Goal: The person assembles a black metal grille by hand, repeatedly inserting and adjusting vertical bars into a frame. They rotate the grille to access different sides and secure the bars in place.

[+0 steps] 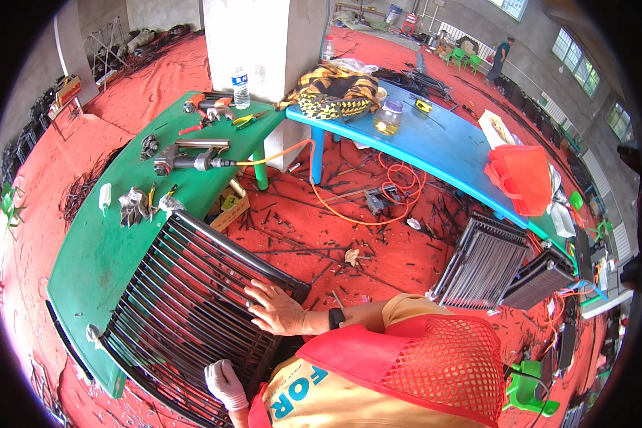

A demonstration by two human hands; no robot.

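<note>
A black slatted frame (171, 314) of many parallel bars lies before me, its far end on the green table (85, 278). White wrapping covers two of its far corners. My right hand (274, 308), bare with a dark wristband, is open, fingers spread over the bars near the frame's right side. In a white glove, my left hand (225, 385) is at the frame's near part, its fingers curled closed; whatever they may hold is hidden. A grey glove (133, 207), a white bottle (105, 198) and a power drill (189, 160) lie on the table beyond.
To the right, a blue table (435, 143) bears a jar (389, 118), checked cloth (335, 89) and red bag (519, 178). An orange hose (349, 222) loops over the scrap-strewn red floor. More slatted frames (481, 262) stand at right. Someone (501, 58) walks far off.
</note>
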